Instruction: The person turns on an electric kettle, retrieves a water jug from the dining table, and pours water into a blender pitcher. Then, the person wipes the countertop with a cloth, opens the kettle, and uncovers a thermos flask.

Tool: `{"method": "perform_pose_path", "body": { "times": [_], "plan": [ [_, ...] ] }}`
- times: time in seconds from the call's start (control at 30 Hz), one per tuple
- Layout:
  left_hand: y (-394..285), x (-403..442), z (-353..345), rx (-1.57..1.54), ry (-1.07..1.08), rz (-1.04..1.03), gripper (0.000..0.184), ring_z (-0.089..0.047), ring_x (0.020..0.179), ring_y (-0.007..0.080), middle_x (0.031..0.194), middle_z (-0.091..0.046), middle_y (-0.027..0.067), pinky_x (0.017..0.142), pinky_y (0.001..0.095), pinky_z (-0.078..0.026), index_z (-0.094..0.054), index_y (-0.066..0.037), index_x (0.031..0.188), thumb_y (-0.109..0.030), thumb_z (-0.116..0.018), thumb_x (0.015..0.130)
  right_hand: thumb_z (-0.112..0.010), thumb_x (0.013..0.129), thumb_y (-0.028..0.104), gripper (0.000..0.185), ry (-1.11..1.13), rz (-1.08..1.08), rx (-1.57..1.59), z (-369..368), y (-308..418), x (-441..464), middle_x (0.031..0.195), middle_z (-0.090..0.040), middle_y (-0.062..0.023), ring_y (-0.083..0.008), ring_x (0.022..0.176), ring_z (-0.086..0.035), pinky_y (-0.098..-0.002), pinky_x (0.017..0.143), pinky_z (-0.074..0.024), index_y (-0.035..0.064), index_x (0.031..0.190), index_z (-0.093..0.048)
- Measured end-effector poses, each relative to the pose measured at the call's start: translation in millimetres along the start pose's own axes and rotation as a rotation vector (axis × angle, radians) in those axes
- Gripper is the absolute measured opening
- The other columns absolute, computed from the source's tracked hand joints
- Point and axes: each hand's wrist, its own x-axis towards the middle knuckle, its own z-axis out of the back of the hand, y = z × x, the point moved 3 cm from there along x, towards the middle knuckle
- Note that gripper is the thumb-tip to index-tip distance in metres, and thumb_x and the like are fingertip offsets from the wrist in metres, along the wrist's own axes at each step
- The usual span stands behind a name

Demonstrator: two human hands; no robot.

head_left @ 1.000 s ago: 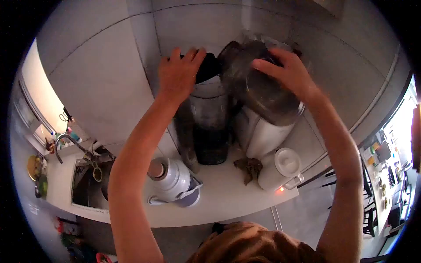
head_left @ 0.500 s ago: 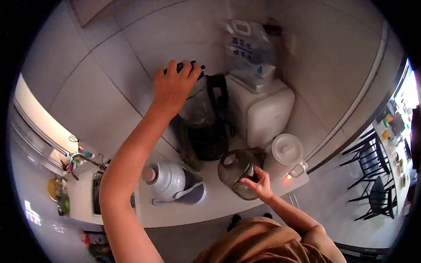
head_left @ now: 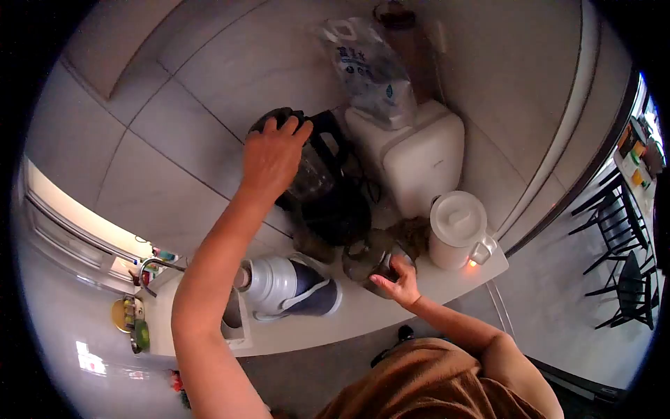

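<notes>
The left hand (head_left: 271,157) lay curled over the dark lid (head_left: 280,115) of a blender (head_left: 313,178), whether clenched I couldn't tell; the right hand (head_left: 403,282) grasped a smoky glass jug (head_left: 364,260), contents indistinct, over the counter (head_left: 307,343) near a white pitcher (head_left: 455,234).

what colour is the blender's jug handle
Black; the jug handle shows best in the head view, the only one.

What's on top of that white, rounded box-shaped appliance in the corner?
A translucent plastic bag with dark printing and a handle rests on the white, rounded box-shaped appliance. The surface beneath it is covered, so anything there can't be seen.
</notes>
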Motion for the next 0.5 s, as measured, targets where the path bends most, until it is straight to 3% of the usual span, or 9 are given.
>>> {"method": "perform_pose_path", "body": {
  "times": [0.07,0.3,0.37,0.4,0.5],
  "plan": [
    [-8.7,1.8,-1.0,-0.004,0.049,-0.011,0.048,-0.056,0.102,0.0299,0.122,-0.057,0.0056,0.074,0.0430,-0.051,-0.055,-0.018,0.125,-0.019,-0.067,0.079,-0.081,0.073,0.033,0.044,0.029,-0.105,0.060,0.1,-1.2,-3.8,0.076,-0.051,-0.0108,-0.0209,0.072,-0.047,-0.0328,0.067,-0.0422,-0.0020,0.084,-0.057],
    [-16.3,-4.7,-10.1,-0.061,0.145,0.036,0.062,-0.056,0.107,0.0315,0.132,-0.050,0.0093,0.079,0.0445,-0.052,-0.043,-0.022,0.137,-0.023,-0.068,0.081,-0.081,0.073,0.027,0.040,-0.093,-0.112,0.204,18.2,-1.2,-32.0,0.079,-0.052,-0.0092,-0.0209,0.074,-0.047,-0.0325,0.068,-0.0418,-0.0018,0.086,-0.056],
    [-13.4,-5.1,-3.5,-0.152,-0.036,0.102,0.063,-0.059,0.101,0.0295,0.127,-0.053,0.0093,0.072,0.0392,-0.052,-0.044,-0.023,0.137,-0.021,-0.069,0.080,-0.081,0.073,0.027,0.041,-0.032,-0.150,0.152,25.1,-5.5,-39.2,0.083,-0.056,-0.0110,-0.0219,0.075,-0.051,-0.0334,0.070,-0.0433,-0.0023,0.090,-0.059],
    [-11.1,-5.5,-0.5,-0.149,-0.031,0.126,0.067,-0.058,0.104,0.0304,0.130,-0.050,0.0122,0.076,0.0416,-0.053,-0.037,-0.024,0.141,-0.023,-0.068,0.082,-0.081,0.073,0.027,0.041,-0.034,-0.159,0.148,26.9,-11.7,-45.9,0.083,-0.056,-0.0110,-0.0219,0.075,-0.051,-0.0334,0.070,-0.0433,-0.0023,0.090,-0.059],
    [-10.4,-16.2,21.0,-0.232,-0.048,0.292,0.065,-0.059,0.103,0.0292,0.130,-0.050,0.0126,0.079,0.0413,-0.053,-0.039,-0.023,0.140,-0.023,-0.068,0.082,-0.080,0.075,0.031,0.043,0.093,-0.159,-0.028,28.4,-21.4,-59.4,0.089,-0.060,-0.0136,-0.0251,0.080,-0.057,-0.0340,0.068,-0.0469,-0.0020,0.095,-0.062]
  ]
}}
